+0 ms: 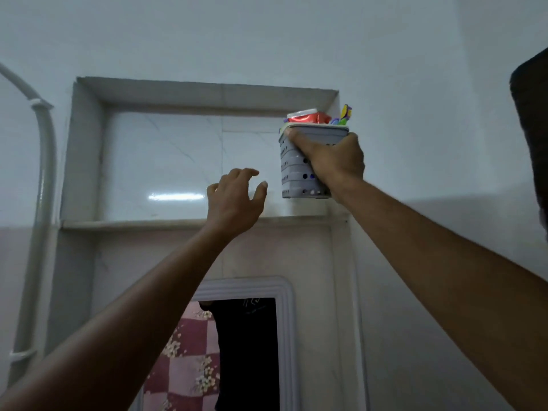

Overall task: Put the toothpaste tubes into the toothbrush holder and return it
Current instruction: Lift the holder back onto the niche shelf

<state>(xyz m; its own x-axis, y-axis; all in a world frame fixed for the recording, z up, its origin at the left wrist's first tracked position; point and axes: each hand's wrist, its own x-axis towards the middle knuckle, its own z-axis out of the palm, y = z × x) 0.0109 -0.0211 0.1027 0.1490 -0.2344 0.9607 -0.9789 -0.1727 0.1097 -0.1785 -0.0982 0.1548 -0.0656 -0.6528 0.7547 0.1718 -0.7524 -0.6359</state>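
A grey perforated toothbrush holder is held up at the right end of a tiled wall niche, its base just above the niche's ledge. My right hand grips its front and rim. A red and white toothpaste tube sticks out of its top, and colourful toothbrush handles stand beside the tube. My left hand is raised left of the holder, fingers spread, holding nothing and not touching it.
A mirror with a white frame hangs below the niche. A white pipe runs down the wall on the left. A dark object juts in at the right edge.
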